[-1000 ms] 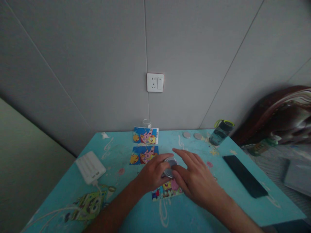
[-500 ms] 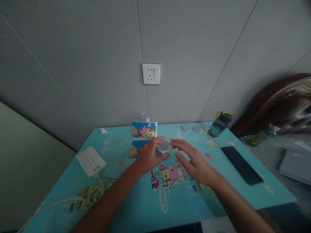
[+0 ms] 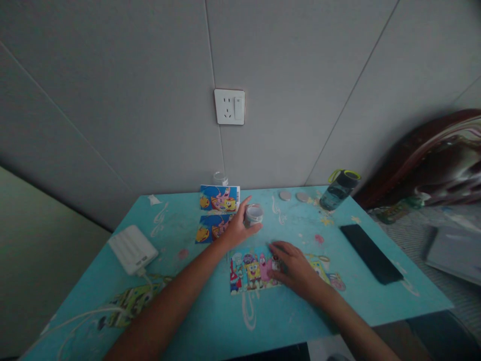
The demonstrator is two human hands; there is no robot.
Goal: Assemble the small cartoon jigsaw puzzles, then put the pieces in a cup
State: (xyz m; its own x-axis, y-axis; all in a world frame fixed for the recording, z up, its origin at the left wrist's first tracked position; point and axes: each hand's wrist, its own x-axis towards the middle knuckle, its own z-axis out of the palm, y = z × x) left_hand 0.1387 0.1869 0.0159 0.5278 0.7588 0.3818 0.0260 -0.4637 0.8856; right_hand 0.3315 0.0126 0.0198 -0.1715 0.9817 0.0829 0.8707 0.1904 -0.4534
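Observation:
My left hand [image 3: 236, 228] reaches forward over the turquoise table [image 3: 210, 321] and grips a small clear round container [image 3: 254, 214] between thumb and fingers, just right of two cartoon cards [image 3: 218, 210] lying one behind the other. My right hand [image 3: 295, 268] lies palm down on the right edge of a third cartoon card [image 3: 250, 268] at the table's middle, fingers curled over it. I cannot tell whether anything is under those fingers.
A white power bank [image 3: 131, 249] with a white cable sits at the left. A black phone [image 3: 370, 253] lies at the right, a dark bottle [image 3: 338, 189] with a green-rimmed lid at the back right, two grey discs [image 3: 293, 196] beside it, and a clear cup [image 3: 220, 178] by the wall.
My left hand has carried the clear container away from the front card toward the back of the table. My right hand has dropped from the container onto the front card.

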